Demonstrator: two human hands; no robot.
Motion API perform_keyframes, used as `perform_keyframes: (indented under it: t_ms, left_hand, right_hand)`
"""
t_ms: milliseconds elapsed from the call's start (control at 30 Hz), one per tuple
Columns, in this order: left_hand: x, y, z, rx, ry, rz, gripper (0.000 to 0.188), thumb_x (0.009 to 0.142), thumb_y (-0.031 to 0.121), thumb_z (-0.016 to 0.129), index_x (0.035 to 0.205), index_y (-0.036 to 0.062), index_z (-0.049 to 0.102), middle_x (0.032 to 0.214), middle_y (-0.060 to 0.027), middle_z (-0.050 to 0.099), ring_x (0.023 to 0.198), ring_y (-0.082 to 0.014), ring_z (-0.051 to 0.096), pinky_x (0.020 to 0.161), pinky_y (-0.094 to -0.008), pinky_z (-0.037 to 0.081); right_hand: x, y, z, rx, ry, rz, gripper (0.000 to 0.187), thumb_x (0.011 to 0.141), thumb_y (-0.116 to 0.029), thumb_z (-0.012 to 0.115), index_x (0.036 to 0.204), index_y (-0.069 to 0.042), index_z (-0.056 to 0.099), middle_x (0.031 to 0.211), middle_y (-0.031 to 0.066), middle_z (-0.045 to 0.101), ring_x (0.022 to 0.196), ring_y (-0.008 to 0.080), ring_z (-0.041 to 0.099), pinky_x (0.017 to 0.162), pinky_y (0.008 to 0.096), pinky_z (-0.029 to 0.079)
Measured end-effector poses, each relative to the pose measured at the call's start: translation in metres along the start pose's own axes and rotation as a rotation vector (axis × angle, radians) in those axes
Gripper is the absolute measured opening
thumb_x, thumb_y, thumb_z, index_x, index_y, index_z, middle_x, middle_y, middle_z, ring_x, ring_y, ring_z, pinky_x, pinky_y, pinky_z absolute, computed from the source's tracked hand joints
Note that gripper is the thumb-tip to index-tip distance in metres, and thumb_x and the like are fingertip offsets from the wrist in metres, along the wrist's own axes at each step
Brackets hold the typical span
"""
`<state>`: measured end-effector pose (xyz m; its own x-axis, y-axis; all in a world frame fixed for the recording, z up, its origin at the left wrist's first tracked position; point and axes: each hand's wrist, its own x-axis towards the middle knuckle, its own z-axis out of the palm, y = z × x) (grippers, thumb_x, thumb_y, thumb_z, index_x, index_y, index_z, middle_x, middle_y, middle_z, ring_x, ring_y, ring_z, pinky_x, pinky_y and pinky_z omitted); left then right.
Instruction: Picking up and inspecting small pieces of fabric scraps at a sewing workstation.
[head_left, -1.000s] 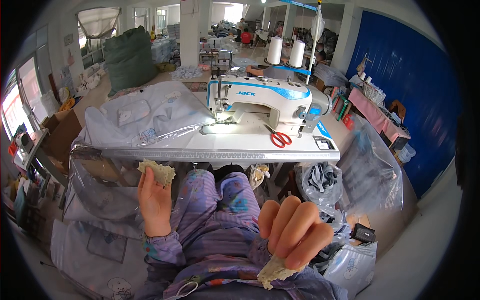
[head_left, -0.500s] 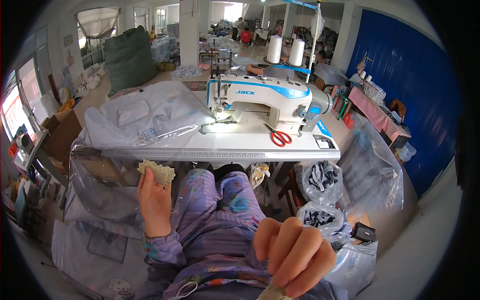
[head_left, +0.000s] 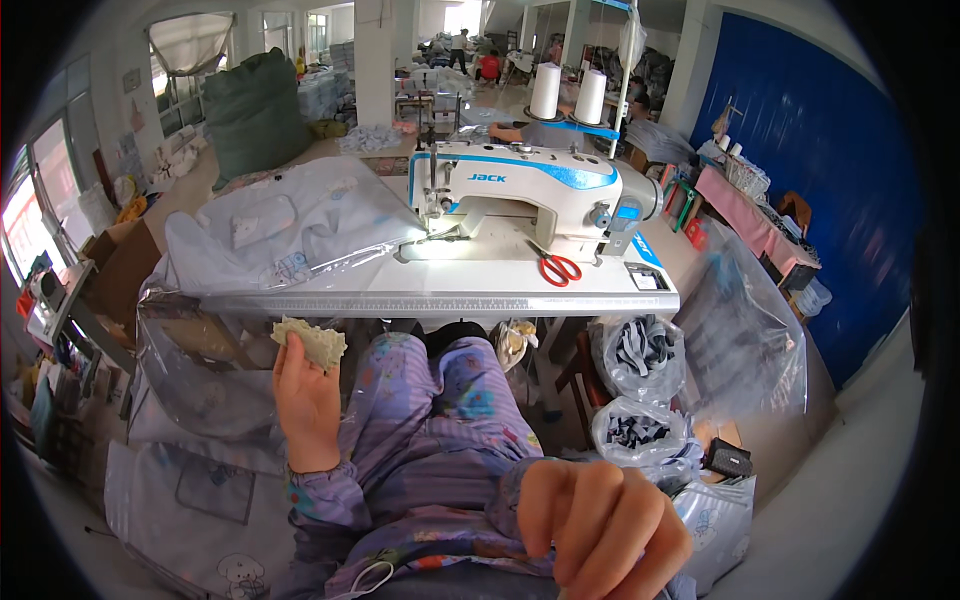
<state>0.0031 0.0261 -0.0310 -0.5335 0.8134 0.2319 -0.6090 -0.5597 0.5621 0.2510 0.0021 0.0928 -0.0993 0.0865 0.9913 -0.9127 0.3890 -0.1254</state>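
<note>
My left hand (head_left: 309,410) is raised over the left side of my lap. Its thumb and fingers pinch a pale, ragged-edged piece of flatbread (head_left: 309,343), just below the table's front edge. Close to the camera at the lower right, my right hand (head_left: 605,525) has its fingers curled down and closed. Whatever they may hold is hidden. A white and blue sewing machine (head_left: 530,190) stands on the white table (head_left: 430,303), its lamp lit. Red-handled scissors (head_left: 558,268) lie on the table in front of it.
Grey-white fabric (head_left: 290,230) under clear plastic covers the table's left part. More plastic-wrapped fabric (head_left: 200,500) hangs at my left. Clear bags of striped cloth pieces (head_left: 640,360) stand at right. Two white thread cones (head_left: 545,92) rise behind the machine. People (head_left: 488,67) are far back.
My right hand has moved slightly down and right; the pale bit seen at its fingertips earlier is out of sight. My left hand keeps its hold on the flatbread, almost unmoved.
</note>
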Motion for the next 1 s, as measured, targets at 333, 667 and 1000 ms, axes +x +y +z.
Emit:
perform_keyframes:
  t_ms: [333,667,1000]
  left_hand:
    - [0.0,-0.001,-0.007,-0.01,0.004,-0.003,0.021,0.102,0.026,0.05,0.119,0.0154,0.055,0.116,0.0038,0.059,0.11,-0.0141,0.054,0.094,-0.0362,0.039]
    - [0.0,-0.002,-0.008,-0.004,0.021,0.006,0.022,0.102,0.026,0.049,0.12,0.0148,0.054,0.117,0.0017,0.059,0.111,-0.0155,0.054,0.093,-0.0361,0.041]
    - [0.0,-0.004,-0.008,0.0,-0.03,-0.003,0.022,0.102,0.025,0.049,0.121,0.015,0.054,0.119,0.0027,0.058,0.113,-0.0154,0.053,0.095,-0.0368,0.04]
  right_hand:
    - [-0.003,0.01,0.009,-0.176,0.116,-0.148,0.007,0.088,-0.011,0.07,0.082,-0.012,0.066,0.092,0.0023,0.06,0.084,0.0145,0.049,0.072,0.0306,0.042]
    - [0.0,0.002,-0.001,-0.101,0.046,-0.061,0.007,0.085,-0.009,0.073,0.082,-0.013,0.067,0.094,0.0008,0.06,0.085,0.014,0.049,0.073,0.0308,0.042]
    - [0.0,0.004,0.014,-0.196,0.201,-0.097,0.008,0.084,-0.012,0.075,0.08,-0.012,0.068,0.082,-0.0003,0.062,0.074,0.0119,0.05,0.067,0.0267,0.042]
